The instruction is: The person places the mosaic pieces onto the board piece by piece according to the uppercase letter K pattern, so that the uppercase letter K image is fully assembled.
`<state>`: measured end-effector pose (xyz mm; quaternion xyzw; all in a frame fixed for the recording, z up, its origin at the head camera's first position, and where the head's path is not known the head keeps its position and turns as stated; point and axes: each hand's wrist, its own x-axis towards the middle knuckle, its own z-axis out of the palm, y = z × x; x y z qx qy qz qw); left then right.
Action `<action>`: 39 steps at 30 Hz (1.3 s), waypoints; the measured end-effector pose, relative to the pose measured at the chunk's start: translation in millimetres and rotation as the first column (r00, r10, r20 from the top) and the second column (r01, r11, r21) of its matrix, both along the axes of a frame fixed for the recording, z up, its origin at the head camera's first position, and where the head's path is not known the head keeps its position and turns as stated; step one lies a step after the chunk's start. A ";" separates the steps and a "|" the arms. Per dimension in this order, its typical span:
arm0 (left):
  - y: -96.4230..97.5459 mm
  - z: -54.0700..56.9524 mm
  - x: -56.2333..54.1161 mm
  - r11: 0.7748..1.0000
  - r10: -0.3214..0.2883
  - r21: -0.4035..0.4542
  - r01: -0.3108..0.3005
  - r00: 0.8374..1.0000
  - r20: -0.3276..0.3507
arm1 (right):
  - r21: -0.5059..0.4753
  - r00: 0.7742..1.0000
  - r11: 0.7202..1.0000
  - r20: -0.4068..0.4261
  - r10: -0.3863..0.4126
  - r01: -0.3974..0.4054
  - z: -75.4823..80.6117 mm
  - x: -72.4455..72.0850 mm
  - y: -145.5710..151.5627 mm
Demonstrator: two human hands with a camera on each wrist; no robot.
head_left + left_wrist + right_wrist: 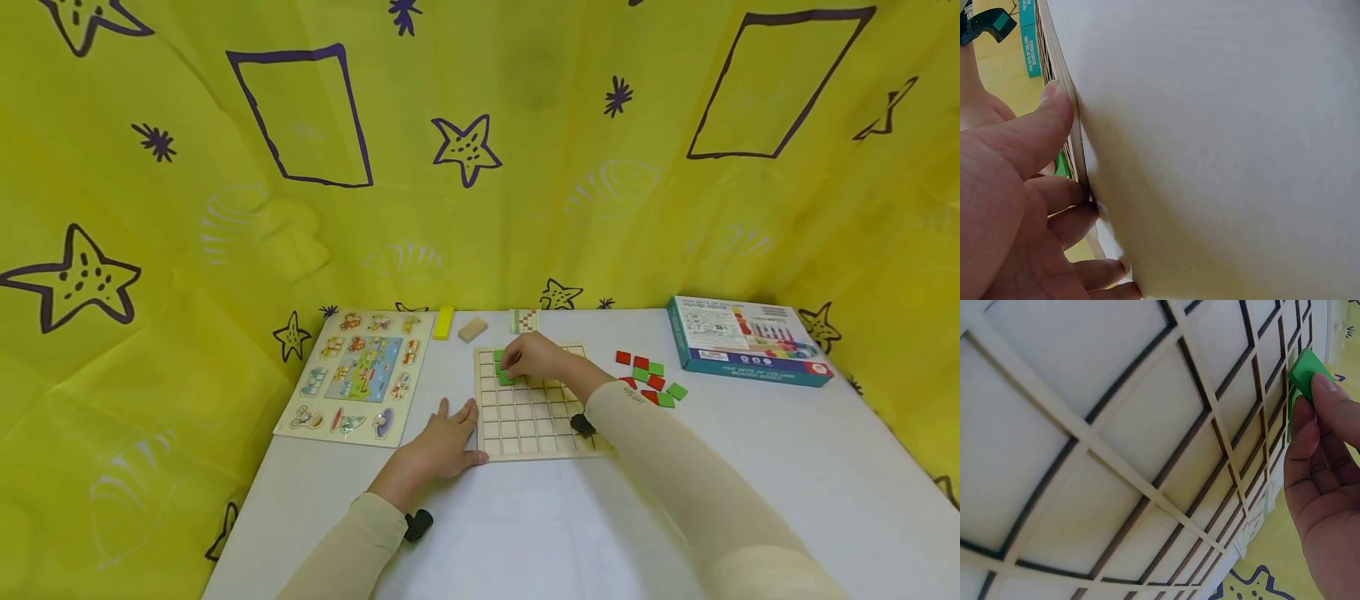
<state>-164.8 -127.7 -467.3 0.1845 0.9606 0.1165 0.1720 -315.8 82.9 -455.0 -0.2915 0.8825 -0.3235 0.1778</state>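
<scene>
A wooden grid board [517, 427] lies on the white table. Over its far left squares, my right hand [534, 357] pinches a green square tile [1305, 374] between thumb and fingertips. In the right wrist view the tile is tilted at the grid, with another green tile [1293, 403] partly hidden behind it. Green also shows on the board's far left squares in the head view. My left hand [444, 442] rests on the table along the board's left side, fingers spread. Its thumb [1057, 112] touches the board's edge in the left wrist view.
Loose red and green tiles [656, 382] lie right of the board. A picture puzzle [313, 417] lies to the left. Behind the board are a yellow block [443, 322], a wooden block [472, 330] and a patterned card [525, 321]. A box [750, 340] sits back right.
</scene>
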 end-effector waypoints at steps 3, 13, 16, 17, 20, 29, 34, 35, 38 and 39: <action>0.0 -1.1 -0.4 1.000 -0.002 0.007 0.002 1.000 -0.003 | 0.014 1.000 1.000 0.011 -0.009 0.009 -0.7 1.3 -2.3; 0.0 0.1 -0.1 1.000 0.004 0.016 -0.004 1.000 0.005 | 0.038 1.000 0.999 0.018 -0.016 0.015 -9.3 2.4 -7.1; 1.2 0.4 0.0 1.000 0.007 0.013 -0.007 1.000 0.013 | 0.039 1.000 0.999 0.007 -0.020 0.020 -11.3 4.5 -5.8; 1.3 0.3 -0.2 1.000 0.009 0.009 -0.009 1.000 0.014 | 0.041 1.000 0.999 -0.001 -0.022 0.022 -11.6 5.5 -5.4; 1.3 -0.3 -0.8 1.000 0.012 0.005 -0.012 1.000 0.016 | 0.043 0.999 0.999 -0.016 -0.032 0.033 -11.0 8.5 -4.6; -0.3 2.0 -0.9 1.000 0.006 -0.007 -0.005 1.000 0.006 | 0.023 0.998 0.999 -0.038 -0.048 0.049 -10.9 10.9 -4.5; -0.5 0.6 -0.3 1.000 -0.003 -0.005 0.003 1.000 0.011 | -0.006 0.997 0.997 -0.008 -0.073 0.073 -3.5 10.8 4.6; -0.4 0.1 -0.3 1.000 -0.002 0.001 0.002 1.000 0.011 | -0.011 0.996 0.996 -0.014 -0.083 0.083 0.3 9.9 8.1; 0.1 -1.2 -0.3 1.000 0.009 0.008 -0.009 1.000 0.007 | -0.020 0.992 0.992 -0.027 -0.123 0.122 11.4 4.3 21.8; 0.3 -1.4 -0.2 1.000 0.012 0.008 -0.012 1.000 0.007 | -0.018 0.991 0.991 -0.027 -0.134 0.134 15.3 2.4 27.2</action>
